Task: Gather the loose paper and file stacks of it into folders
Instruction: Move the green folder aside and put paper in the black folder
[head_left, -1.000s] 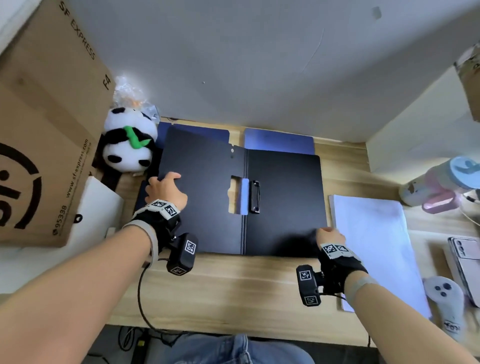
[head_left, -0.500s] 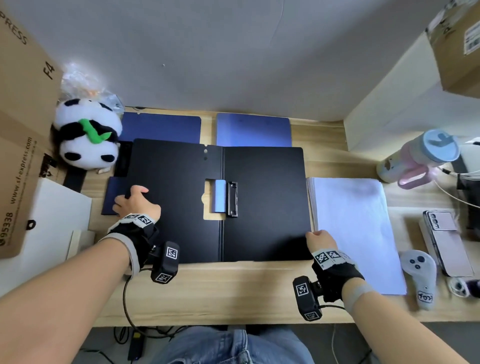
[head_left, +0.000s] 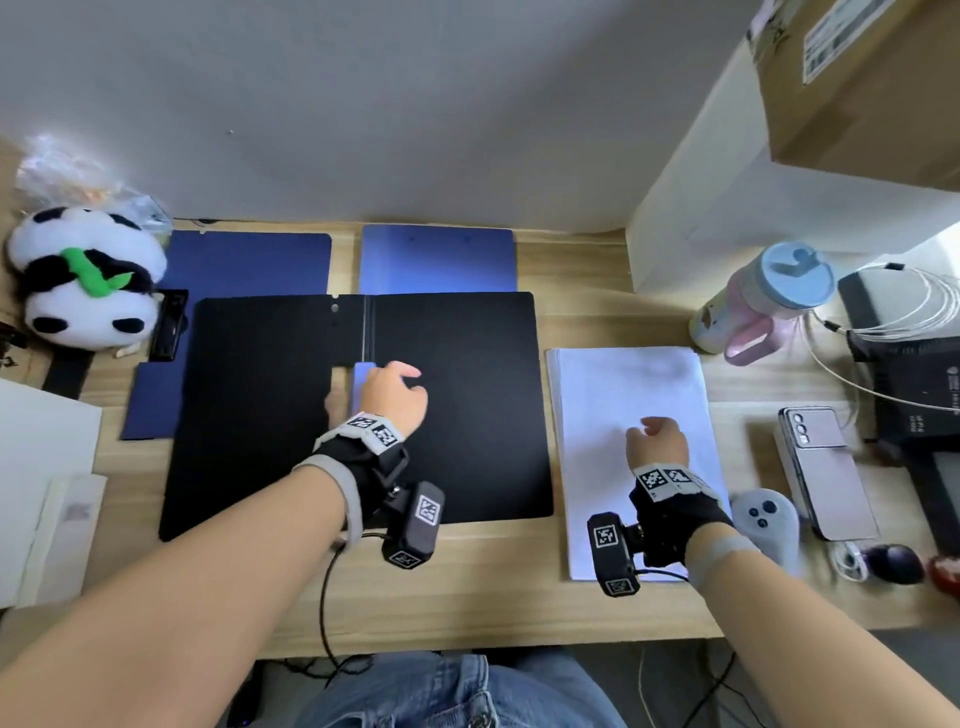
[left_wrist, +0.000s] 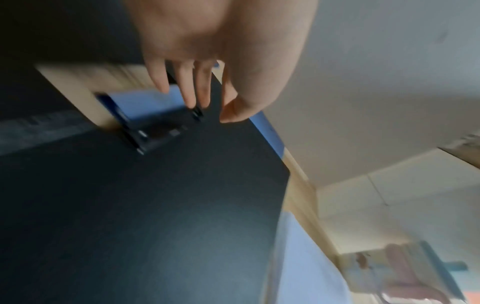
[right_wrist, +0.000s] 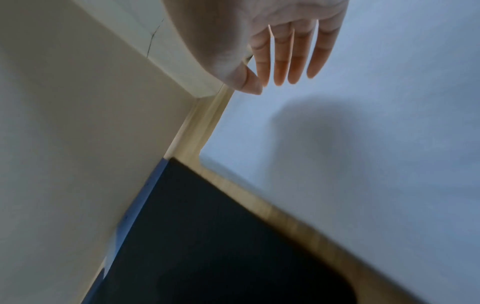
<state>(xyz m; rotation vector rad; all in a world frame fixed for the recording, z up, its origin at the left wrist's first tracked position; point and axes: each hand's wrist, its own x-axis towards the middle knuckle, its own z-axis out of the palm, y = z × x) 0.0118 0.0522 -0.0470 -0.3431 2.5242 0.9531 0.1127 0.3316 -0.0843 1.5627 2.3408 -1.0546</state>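
Note:
A black folder (head_left: 457, 415) lies spread flat on the wooden desk (head_left: 467, 587). My left hand (head_left: 392, 397) hovers over its spine, fingers straight, fingertips (left_wrist: 193, 102) at the metal clip (left_wrist: 161, 131); it holds nothing. To the right lies a white paper stack (head_left: 623, 395), also seen in the right wrist view (right_wrist: 363, 144). My right hand (head_left: 655, 441) floats above the stack with straight fingers (right_wrist: 283, 67), apart from the sheet, its shadow on the paper.
Two blue folders (head_left: 249, 265) (head_left: 439, 260) lie behind the black one. A plush panda (head_left: 83, 280) sits at the left. A bottle (head_left: 758, 301), phone (head_left: 826, 467), white controller (head_left: 763, 519) and cables crowd the right. A cardboard box (head_left: 857, 88) stands at the upper right.
My left hand left the folder's left edge and moved right to the clip at the spine. My right hand moved from the folder's lower right corner to above the paper stack.

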